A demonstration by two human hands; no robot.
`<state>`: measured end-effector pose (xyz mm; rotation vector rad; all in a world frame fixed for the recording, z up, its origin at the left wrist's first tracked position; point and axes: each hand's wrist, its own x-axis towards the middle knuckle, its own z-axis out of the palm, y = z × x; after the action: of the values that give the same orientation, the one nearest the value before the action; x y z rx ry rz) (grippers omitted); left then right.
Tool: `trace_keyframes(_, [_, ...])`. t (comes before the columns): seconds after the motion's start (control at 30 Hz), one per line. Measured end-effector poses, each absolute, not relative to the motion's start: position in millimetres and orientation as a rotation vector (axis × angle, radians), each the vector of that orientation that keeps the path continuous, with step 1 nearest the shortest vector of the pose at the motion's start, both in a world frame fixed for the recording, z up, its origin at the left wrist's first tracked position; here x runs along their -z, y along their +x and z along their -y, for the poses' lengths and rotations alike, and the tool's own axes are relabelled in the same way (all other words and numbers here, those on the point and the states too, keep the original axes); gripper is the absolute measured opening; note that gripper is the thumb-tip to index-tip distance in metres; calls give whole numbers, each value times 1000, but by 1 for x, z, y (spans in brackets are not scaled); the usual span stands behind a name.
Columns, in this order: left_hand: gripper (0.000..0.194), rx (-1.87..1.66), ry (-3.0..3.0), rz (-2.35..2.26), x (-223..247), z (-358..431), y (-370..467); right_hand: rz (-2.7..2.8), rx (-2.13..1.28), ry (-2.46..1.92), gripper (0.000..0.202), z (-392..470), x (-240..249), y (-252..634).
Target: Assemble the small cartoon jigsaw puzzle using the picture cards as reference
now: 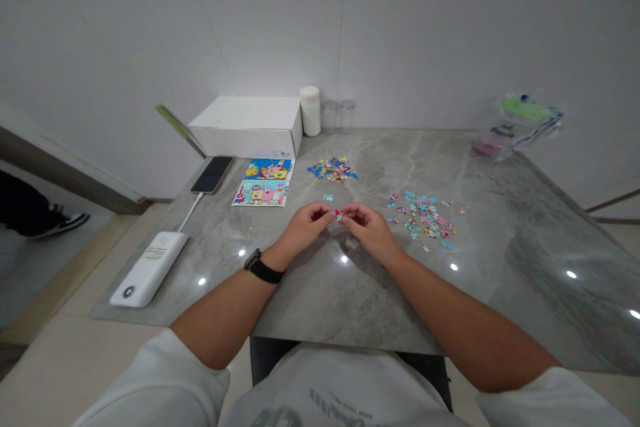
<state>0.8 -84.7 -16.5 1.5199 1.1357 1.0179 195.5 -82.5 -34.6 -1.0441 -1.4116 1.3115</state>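
Between my fingertips, above the middle of the grey table, is a small red and white puzzle piece point(339, 215). My left hand point(309, 223), with a black watch on the wrist, pinches it from the left. Pinching from the right is my right hand point(367, 225). One light blue piece point(328, 198) lies alone just beyond my hands. A pile of mostly blue pieces point(333, 169) sits farther back, and a spread of pink and turquoise pieces point(429, 215) lies to the right. Two cartoon picture cards point(261, 193) lie to the left.
A white box point(250, 121), a white bottle point(311, 111) and two clear jars point(337, 117) stand at the back. A phone point(213, 175) is cabled to a white power bank point(149, 269) at left. A plastic bag point(517, 125) lies back right. Someone's shoe point(63, 225) shows far left.
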Motion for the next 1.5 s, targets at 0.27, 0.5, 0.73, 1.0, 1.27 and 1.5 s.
trace_keyframes(0.27, [37,-968,1532,-1169,17,81,-4,1895,-664,-1044,37,83,32,207])
trace_keyframes(0.5, [36,-917,1560,-1141,16,83,-4,2067,-527,-962,25,81,32,208])
trace_keyframes(0.73, [18,-1016,1879,-1311,21,74,-19,2061,-445,-1054,16,73,37,211])
trace_keyframes(1.0, [17,-814,2301,-1506,32,71,-28,2292,-361,-1234,6,62,48,200])
trace_keyframes(1.27, [16,-638,2360,-1559,33,73,-25,2368,-273,-1254,7,64,46,191])
trace_keyframes(1.5, [15,-614,2358,-1565,31,74,-24,2402,-220,-1224,13,67,45,191])
